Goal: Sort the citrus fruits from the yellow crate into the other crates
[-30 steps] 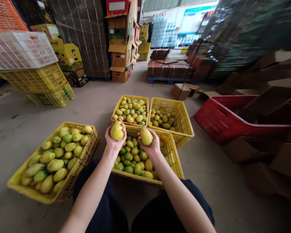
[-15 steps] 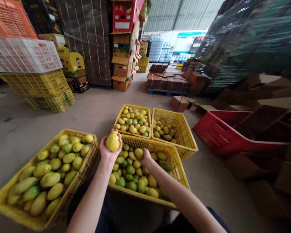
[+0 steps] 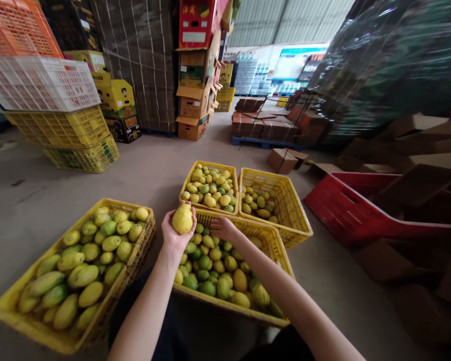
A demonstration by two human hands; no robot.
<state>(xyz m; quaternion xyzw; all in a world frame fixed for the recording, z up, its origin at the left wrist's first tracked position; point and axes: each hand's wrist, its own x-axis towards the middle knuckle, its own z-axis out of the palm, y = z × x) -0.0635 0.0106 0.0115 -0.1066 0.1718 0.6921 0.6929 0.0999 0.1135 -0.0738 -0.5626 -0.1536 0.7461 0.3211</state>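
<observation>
My left hand is closed around a large yellow, pear-shaped lemon, held palm up over the left end of the near yellow crate. My right hand hovers above the same crate near its far rim, fingers stretched out to the left and no fruit visible in them. Under the hands lie many green and yellow lemons, partly covered by my right forearm. To the left stands a yellow crate filled with larger, longer yellow-green fruit.
Beyond the near crate are a fuller yellow crate and a sparsely filled one. A red crate with cardboard is at right. Stacked crates stand at left, cartons and a loaded blue pallet farther back.
The lemon that was in my right hand is no longer in it; its fingers have straightened and the hand has moved up slightly. My left hand keeps its lemon. The view has shifted slightly.
</observation>
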